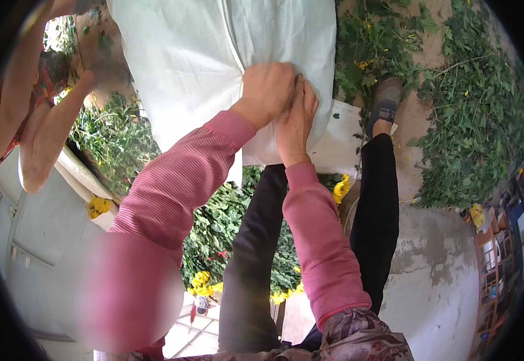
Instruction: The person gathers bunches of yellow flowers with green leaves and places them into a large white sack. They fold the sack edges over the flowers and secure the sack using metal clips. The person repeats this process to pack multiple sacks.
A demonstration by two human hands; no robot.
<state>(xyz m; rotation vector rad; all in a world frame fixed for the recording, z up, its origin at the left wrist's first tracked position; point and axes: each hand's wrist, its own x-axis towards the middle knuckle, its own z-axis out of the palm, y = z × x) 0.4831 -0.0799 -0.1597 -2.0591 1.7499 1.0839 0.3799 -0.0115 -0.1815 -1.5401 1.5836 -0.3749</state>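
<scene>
A large white woven plastic sack or sheet [189,58] spreads before me, with a long seam or fold running to my hands. My left hand [268,90] is a fist on the gathered material where the creases meet. Right beside it, touching it, my right hand [295,119] has its fingers bent over the same material; its fingertips are partly hidden. The sheet's lower edge hangs by my dark trouser leg.
Cut leafy stems [474,113] lie heaped at the right, more [113,140] at the left. Leafy stems with yellow flowers [201,280] lie behind my legs. Another person's bare arm [50,131] is close at the left. My shoe [386,101] stands on the floor.
</scene>
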